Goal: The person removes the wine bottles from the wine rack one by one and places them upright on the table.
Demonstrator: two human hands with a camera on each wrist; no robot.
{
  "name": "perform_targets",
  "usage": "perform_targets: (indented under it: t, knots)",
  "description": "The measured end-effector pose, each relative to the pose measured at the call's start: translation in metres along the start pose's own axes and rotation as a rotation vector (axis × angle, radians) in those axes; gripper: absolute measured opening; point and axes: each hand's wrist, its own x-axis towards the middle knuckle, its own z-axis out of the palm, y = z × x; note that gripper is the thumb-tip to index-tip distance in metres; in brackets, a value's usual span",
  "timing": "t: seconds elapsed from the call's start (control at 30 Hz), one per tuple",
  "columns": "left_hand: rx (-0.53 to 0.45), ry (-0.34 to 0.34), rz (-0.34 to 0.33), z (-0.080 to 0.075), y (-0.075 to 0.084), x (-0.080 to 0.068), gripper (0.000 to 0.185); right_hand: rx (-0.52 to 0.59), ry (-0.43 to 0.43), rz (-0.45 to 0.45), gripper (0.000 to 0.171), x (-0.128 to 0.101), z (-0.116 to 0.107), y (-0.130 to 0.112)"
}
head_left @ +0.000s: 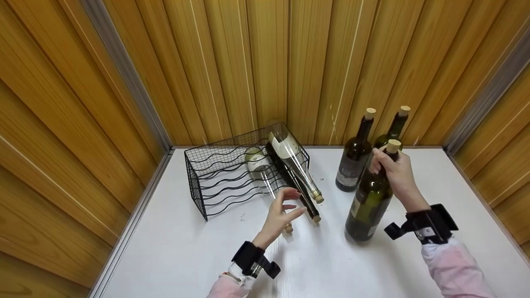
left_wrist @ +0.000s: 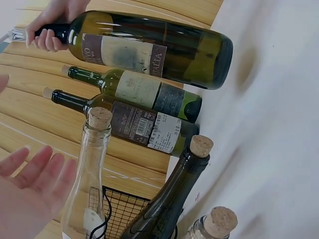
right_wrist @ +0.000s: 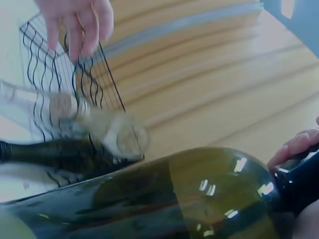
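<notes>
Right hand (head_left: 393, 169) grips the neck of a green bottle (head_left: 370, 203), tilted, base on the worktop (head_left: 331, 265) near the front. Left hand (head_left: 281, 213) open, fingers relaxed, hovering above the corked necks jutting from the wire rack (head_left: 215, 174). Judged step: bottle lifted for loading into the rack. Next move calls for laying it flat, base first, into a free cradle left of the three stored bottles (head_left: 285, 169). Bare worktop lies between. Two upright bottles (head_left: 360, 153) stand just behind; wall close.
</notes>
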Motion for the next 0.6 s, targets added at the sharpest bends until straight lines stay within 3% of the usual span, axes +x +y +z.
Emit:
perform_targets:
  t: [0.13,0.3,0.6]
  knots:
    - [0.024,0.045,0.001,-0.002,-0.001,-0.001,0.039,-0.008,0.071,-0.007,0.025,0.007,-0.012,0.004]
    - [0.034,0.048,-0.008,-0.006,-0.003,-0.002,0.038,-0.025,0.146,-0.012,0.024,0.013,-0.027,0.008]
    - [0.054,0.069,-0.002,-0.009,-0.006,-0.005,0.037,-0.011,0.258,-0.103,0.024,0.025,-0.044,0.017]
